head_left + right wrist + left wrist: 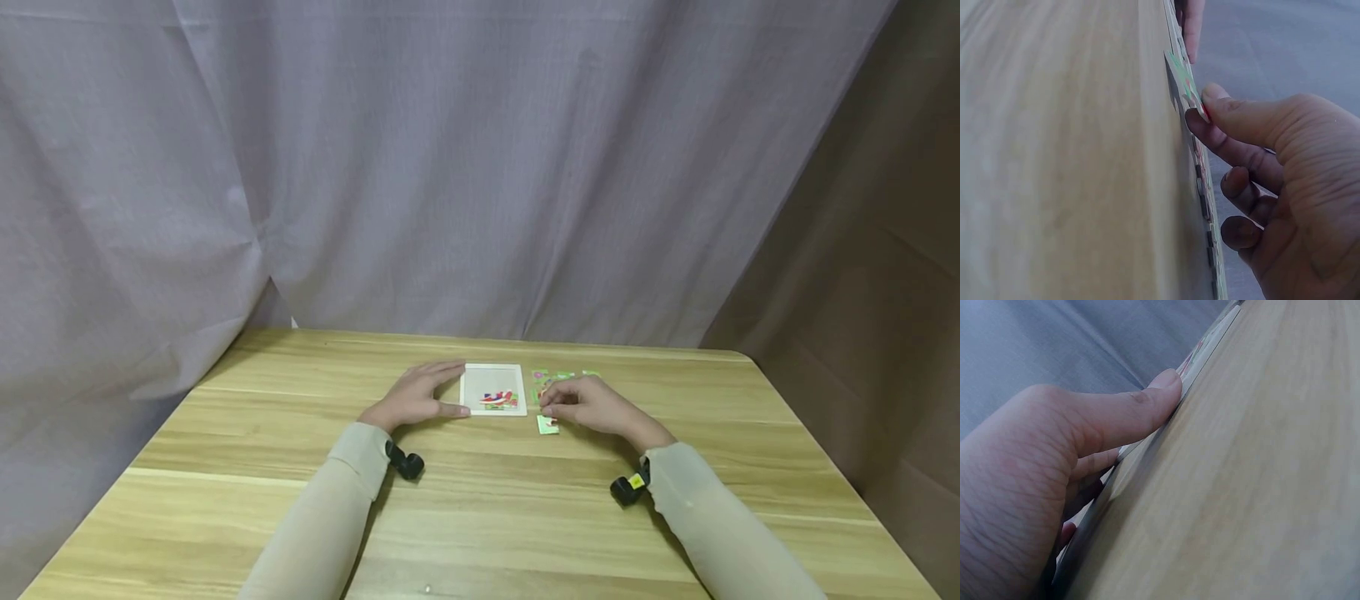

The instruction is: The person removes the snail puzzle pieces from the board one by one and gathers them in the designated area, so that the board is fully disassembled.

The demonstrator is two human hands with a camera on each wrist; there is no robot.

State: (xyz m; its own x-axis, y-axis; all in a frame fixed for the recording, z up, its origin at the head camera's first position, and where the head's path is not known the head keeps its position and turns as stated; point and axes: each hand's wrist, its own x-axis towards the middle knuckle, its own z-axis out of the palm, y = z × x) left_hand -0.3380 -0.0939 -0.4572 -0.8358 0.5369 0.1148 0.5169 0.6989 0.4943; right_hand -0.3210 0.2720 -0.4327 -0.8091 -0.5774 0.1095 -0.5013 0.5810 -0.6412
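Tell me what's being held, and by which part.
The right hand pinches a puzzle piece by its red-marked end. The left hand touches the edge of the white tray.

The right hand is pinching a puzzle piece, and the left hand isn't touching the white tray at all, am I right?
Not quite: the left hand is touching the white tray, as the left wrist view shows. The right hand is indeed pinching a puzzle piece.

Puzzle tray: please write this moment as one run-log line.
left hand: touches tray; right hand: pinches green puzzle piece; tray: partly filled; other pieces: right of tray
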